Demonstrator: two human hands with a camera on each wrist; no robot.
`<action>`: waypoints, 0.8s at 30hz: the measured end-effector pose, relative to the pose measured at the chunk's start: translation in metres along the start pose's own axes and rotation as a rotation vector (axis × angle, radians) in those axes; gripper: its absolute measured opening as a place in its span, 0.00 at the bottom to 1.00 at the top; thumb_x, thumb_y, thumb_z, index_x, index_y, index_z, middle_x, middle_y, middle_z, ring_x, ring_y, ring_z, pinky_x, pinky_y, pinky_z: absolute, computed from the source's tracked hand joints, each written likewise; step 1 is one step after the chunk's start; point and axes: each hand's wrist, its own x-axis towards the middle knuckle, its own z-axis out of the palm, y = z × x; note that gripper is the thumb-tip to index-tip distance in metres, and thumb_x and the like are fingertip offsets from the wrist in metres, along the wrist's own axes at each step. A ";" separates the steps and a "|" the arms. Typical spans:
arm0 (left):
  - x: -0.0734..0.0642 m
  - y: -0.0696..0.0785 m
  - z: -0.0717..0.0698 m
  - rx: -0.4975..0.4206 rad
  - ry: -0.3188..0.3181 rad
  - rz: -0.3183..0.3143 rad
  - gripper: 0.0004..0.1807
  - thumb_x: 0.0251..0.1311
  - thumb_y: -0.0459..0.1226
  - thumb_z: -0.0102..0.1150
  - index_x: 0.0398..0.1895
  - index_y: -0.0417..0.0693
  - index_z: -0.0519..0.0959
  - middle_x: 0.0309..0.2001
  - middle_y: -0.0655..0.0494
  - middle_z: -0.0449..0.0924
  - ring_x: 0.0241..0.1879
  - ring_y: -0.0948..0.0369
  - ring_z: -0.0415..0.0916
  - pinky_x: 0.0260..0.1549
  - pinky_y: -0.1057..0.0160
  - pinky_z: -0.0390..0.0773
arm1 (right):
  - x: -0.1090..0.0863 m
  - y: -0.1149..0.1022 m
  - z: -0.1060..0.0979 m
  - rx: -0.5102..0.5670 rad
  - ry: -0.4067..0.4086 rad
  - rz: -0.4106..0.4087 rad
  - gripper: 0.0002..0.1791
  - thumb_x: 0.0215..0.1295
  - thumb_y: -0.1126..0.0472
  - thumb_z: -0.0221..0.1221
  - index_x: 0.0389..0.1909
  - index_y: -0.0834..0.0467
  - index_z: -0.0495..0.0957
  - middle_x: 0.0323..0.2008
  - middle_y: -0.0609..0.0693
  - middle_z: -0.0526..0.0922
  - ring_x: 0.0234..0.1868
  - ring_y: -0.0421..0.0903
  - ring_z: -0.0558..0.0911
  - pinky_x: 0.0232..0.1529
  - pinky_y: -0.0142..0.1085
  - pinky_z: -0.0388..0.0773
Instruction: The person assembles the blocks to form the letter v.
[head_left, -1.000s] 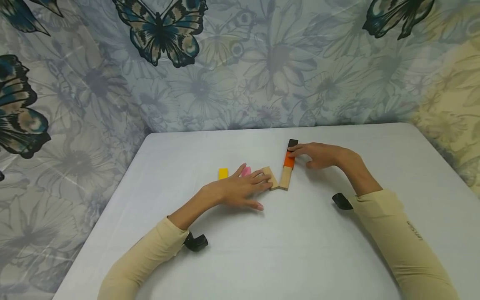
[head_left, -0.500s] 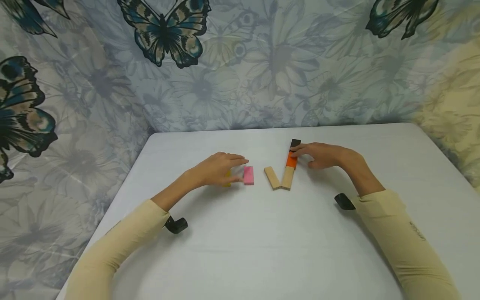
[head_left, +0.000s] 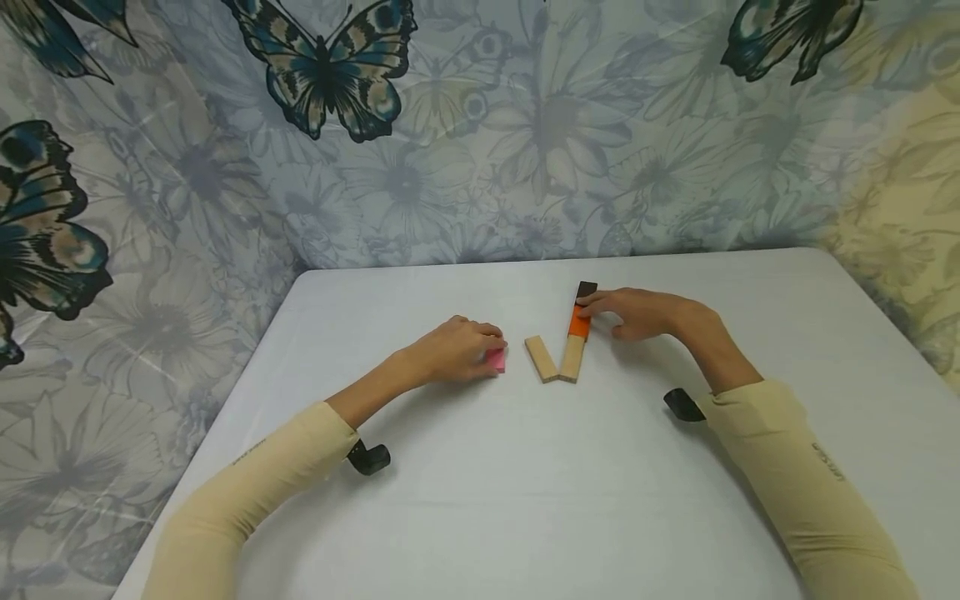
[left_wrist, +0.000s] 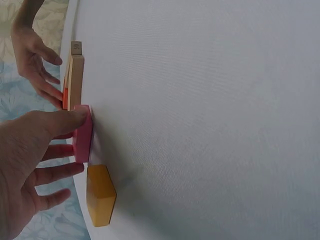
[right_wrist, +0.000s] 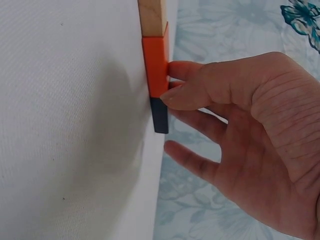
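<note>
My left hand (head_left: 453, 350) pinches a pink block (left_wrist: 84, 134) by its ends, thumb on the near end and fingertips at the far side. A yellow block (left_wrist: 101, 196) lies beside it on the table, hidden behind my hand in the head view. My right hand (head_left: 633, 313) rests fingertips on an orange block (right_wrist: 156, 65) and a black block (right_wrist: 159, 115) joined end to end; its thumb stands apart from them in the head view. The near end of the orange block meets a plain wooden block (head_left: 572, 358). Another wooden block (head_left: 542, 358) slants against that one, forming a V.
All the blocks lie on a white table (head_left: 480, 500) toward its far side. Behind it hangs a curtain (head_left: 525, 167) with flowers and butterflies. A black wrist camera (head_left: 369, 458) sticks out from the left sleeve, another camera (head_left: 682, 405) from the right.
My left hand left the slanted wooden block, moved left over the yellow block, then came right to grip the pink block. My right hand has stayed at the orange and black blocks.
</note>
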 end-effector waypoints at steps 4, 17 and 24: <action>0.000 0.000 0.000 -0.037 0.006 0.001 0.24 0.68 0.47 0.68 0.62 0.46 0.83 0.63 0.48 0.84 0.60 0.51 0.84 0.63 0.47 0.80 | 0.000 -0.001 0.000 0.001 -0.009 0.009 0.33 0.61 0.77 0.55 0.70 0.62 0.76 0.78 0.63 0.67 0.79 0.71 0.62 0.76 0.67 0.61; 0.020 -0.007 -0.020 -0.132 0.109 -0.053 0.23 0.69 0.46 0.67 0.61 0.43 0.84 0.61 0.47 0.84 0.59 0.51 0.84 0.66 0.50 0.80 | 0.000 0.001 0.001 0.001 -0.006 0.009 0.33 0.61 0.78 0.54 0.70 0.63 0.75 0.78 0.64 0.67 0.79 0.71 0.62 0.77 0.67 0.60; 0.038 -0.012 -0.034 -0.137 0.167 -0.115 0.24 0.69 0.48 0.67 0.61 0.44 0.84 0.60 0.48 0.86 0.58 0.52 0.84 0.61 0.54 0.84 | 0.000 0.000 0.000 -0.012 -0.011 0.018 0.34 0.60 0.78 0.54 0.70 0.62 0.76 0.78 0.62 0.68 0.79 0.70 0.62 0.76 0.67 0.61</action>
